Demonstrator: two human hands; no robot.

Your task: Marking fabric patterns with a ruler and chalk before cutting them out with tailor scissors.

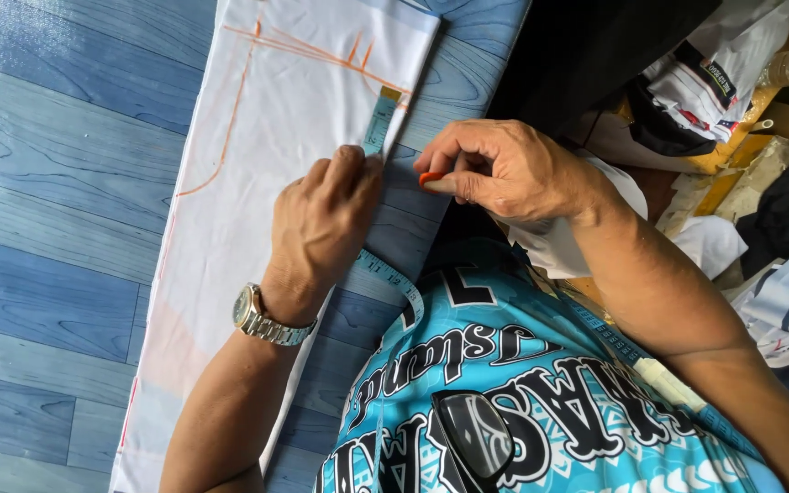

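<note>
Both of your hands work at the right edge of a long white fabric panel (257, 183) marked with thin orange chalk lines, spread flat on a blue wood-grain desk (47, 183). Your left hand (321, 224), with a silver metal wristwatch (257, 318) on its wrist, lies knuckles up on the cloth, its fingers curled down and the fingertips pressing a light blue flexible measuring tape (379, 123) against the fabric near that right edge. Above the fingertips the tape runs toward the far end of the panel and ends in a yellowish tip just beside the orange lines; below your hand it comes out again, curves across the bare desk and goes down toward your chest.

Your right hand (504, 169) sits just off the cloth's right edge, close to the left one but not touching it. Its fingers are folded in, and thumb and forefinger pinch a small orange piece of tailor's chalk (431, 178), of which only the tip shows, pointing toward the tape.

Dark folded glasses (475, 436) hang at the front of your turquoise patterned shirt (550, 402). Beyond the desk's right edge lies a heap of white and dark garments (732, 91).
</note>
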